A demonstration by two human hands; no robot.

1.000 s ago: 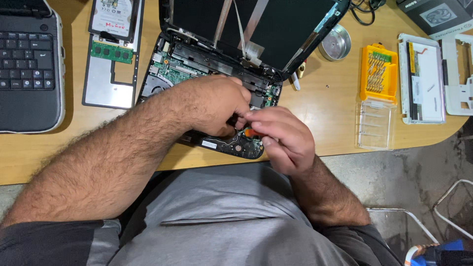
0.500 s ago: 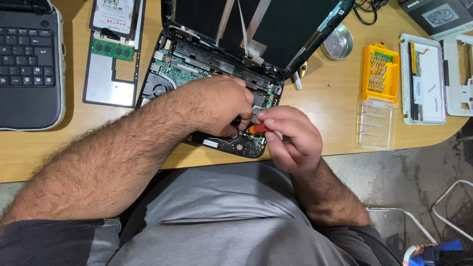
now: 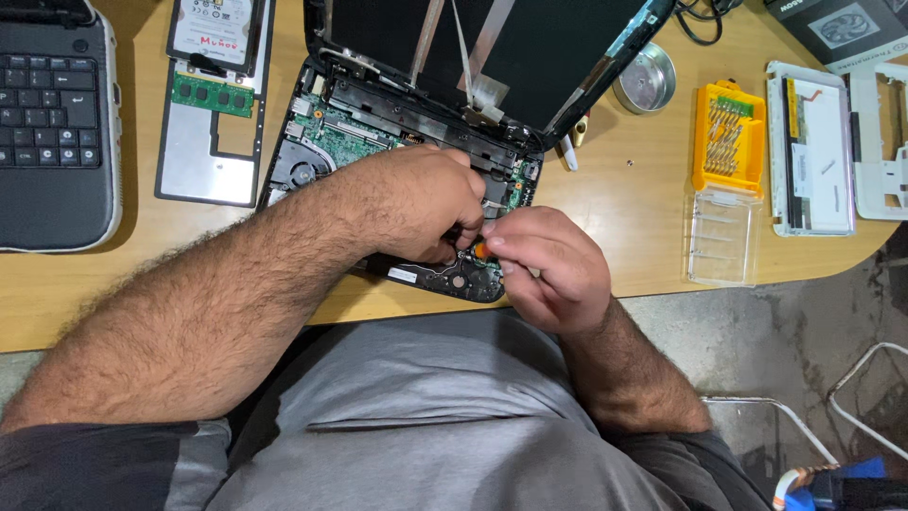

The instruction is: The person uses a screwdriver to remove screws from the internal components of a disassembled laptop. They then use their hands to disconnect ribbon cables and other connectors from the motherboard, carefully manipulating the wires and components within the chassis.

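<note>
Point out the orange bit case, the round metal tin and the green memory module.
orange bit case [image 3: 728, 137], head view, on its bit rack
round metal tin [image 3: 646, 78], head view, tin's centre
green memory module [image 3: 213, 95], head view, board's middle

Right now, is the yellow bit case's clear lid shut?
No, the clear lid lies flipped open on the table below the yellow bit case, leaving the bits uncovered.

Both hands meet at centre, forearms converging from below.
Left hand [image 3: 416, 199]: knuckles up, fingers curled down, forearm crossing diagonally from lower left. Right hand [image 3: 549, 265]: loose fist, thumb and fingertips pinched together, touching the left hand's fingers.
</note>
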